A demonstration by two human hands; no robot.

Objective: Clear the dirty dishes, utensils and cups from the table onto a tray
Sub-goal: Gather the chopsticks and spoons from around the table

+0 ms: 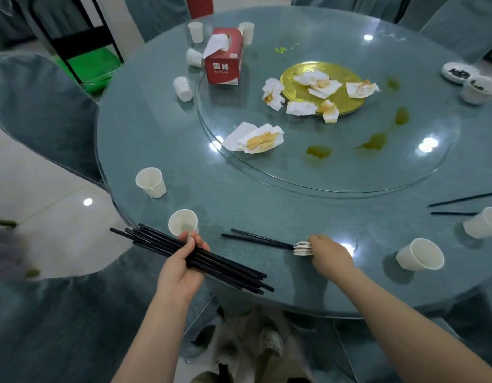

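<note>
My left hand point(184, 264) grips a bundle of several black chopsticks point(225, 268) over the near edge of the round table point(162, 128). My right hand point(329, 255) pinches a small stack of white chopstick rests point(302, 248) standing on the table. A pair of black chopsticks point(255, 239) lies on the table just left of that stack, their ends touching it. White paper cups stand near me: one point(182, 223) behind my left hand, one point(151, 182) further left, one point(420, 254) to the right.
A glass turntable point(405, 172) carries a gold plate point(341, 99), crumpled napkins point(255, 138), a red tissue box point(224, 56) and green smears. More cups point(182, 88) lie at the far left. White bowls point(479, 88), loose chopsticks point(460, 201) and a tipped cup point(485, 222) are at right. Covered chairs point(43, 111) ring the table.
</note>
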